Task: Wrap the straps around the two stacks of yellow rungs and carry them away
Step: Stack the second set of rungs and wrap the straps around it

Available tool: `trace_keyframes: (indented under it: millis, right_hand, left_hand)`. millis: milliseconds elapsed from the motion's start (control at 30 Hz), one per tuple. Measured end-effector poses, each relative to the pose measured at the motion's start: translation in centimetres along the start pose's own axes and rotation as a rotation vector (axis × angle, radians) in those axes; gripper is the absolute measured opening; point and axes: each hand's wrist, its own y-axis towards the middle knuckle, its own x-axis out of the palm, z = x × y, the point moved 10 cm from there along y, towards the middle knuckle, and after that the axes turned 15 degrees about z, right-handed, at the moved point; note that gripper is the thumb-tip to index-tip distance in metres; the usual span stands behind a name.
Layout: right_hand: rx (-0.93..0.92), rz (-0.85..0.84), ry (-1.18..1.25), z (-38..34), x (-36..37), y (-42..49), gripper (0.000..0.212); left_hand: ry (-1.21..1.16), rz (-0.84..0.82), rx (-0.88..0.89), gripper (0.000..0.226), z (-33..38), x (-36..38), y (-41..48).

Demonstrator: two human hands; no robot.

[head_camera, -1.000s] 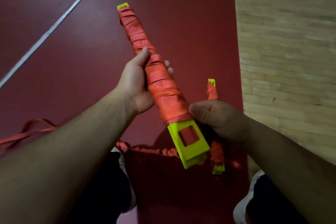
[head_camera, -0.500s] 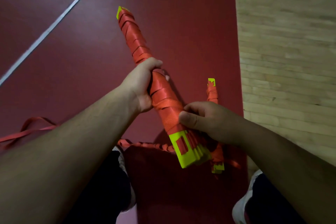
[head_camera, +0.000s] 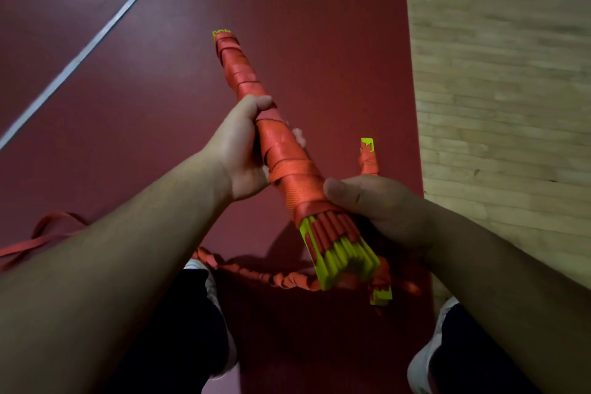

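A long stack of yellow rungs [head_camera: 343, 257] wound in orange strap [head_camera: 287, 150] is held above the floor, pointing away from me. My left hand [head_camera: 240, 144] grips its middle, thumb over the top. My right hand [head_camera: 377, 205] grips the near end, just above the bare yellow rung ends. A second strap-wrapped stack [head_camera: 369, 155] lies on the red floor behind my right hand, yellow tips showing at both ends. Loose orange strap [head_camera: 265, 275] trails across the floor below the held stack.
More loose strap [head_camera: 48, 230] loops on the red mat at the left. White lines [head_camera: 89, 45] cross the mat. Wooden floor [head_camera: 499, 89] borders it on the right. My shoes [head_camera: 428, 352] and dark trouser legs stand at the bottom.
The held stack has been rolled about its length, so the near end now shows the rung edges instead of the flat face. Both hands shifted their grip with it.
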Motion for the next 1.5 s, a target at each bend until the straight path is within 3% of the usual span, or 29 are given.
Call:
trace_keyframes:
  millis: [133,233,300,433,533,633,700,767,900,1000,1100,1233,1300,1367,1500]
  right_hand:
    - [-0.034,0.148,-0.152,-0.8,-2.1,0.5,0.079]
    - [-0.039,0.19,-0.165,-2.0,-3.5,0.2,0.048]
    - [-0.033,0.228,-0.169,-2.3,-4.3,0.2,0.036]
    - [0.026,0.287,-0.15,-0.6,-5.0,0.8,0.04]
    - [0.081,0.262,-0.088,0.3,-4.7,0.8,0.035]
    - [0.117,0.168,-0.099,0.5,-4.0,0.2,0.031]
    - [0.111,0.118,-0.133,0.1,-3.8,-0.3,0.03]
    - [0.104,0.135,-0.094,-0.2,-4.4,-0.4,0.043]
    - [0.11,0.316,0.158,-0.9,-6.9,0.1,0.05]
    - [0.123,0.292,0.327,-1.9,-6.7,0.4,0.047]
    - [-0.017,0.385,0.322,-3.1,-7.9,0.6,0.051]
    - [-0.277,0.457,0.473,-4.7,-9.6,0.7,0.024]
    - [-0.293,0.411,0.474,-4.9,-9.4,0.7,0.019]
    - [-0.294,0.402,0.401,-5.0,-9.4,0.8,0.02]
    - [-0.324,0.6,0.064,-4.9,-10.7,0.6,0.018]
  left_hand:
    - [0.256,0.132,0.078,0.047,0.4,-2.2,1.5]
    - [0.323,0.452,0.299,0.025,3.4,-5.6,1.7]
    - [0.537,0.511,0.569,0.026,6.1,-5.6,1.2]
    - [1.155,0.069,1.069,0.068,5.8,1.1,-2.0]
    - [1.646,-0.093,1.061,0.101,1.8,1.7,-1.5]
    - [1.859,-0.106,1.026,0.119,0.2,1.1,-0.3]
    - [1.823,-0.2,1.07,0.108,0.0,1.7,-0.7]
    - [1.702,-0.299,1.142,0.082,0.4,2.4,-1.8]
    - [1.47,-0.263,1.15,0.046,1.9,2.6,-2.8]
    - [1.398,-0.282,1.092,0.033,1.6,2.3,-2.6]
    - [1.356,-0.281,1.015,0.03,1.3,2.0,-2.2]
    - [1.276,-0.244,0.983,0.043,1.6,2.0,-2.1]
    - [1.228,-0.254,0.953,0.049,1.7,2.0,-2.0]
    - [1.189,-0.269,0.926,0.05,1.6,2.0,-2.0]
    - [1.146,-0.226,0.908,0.038,2.2,1.7,-1.9]
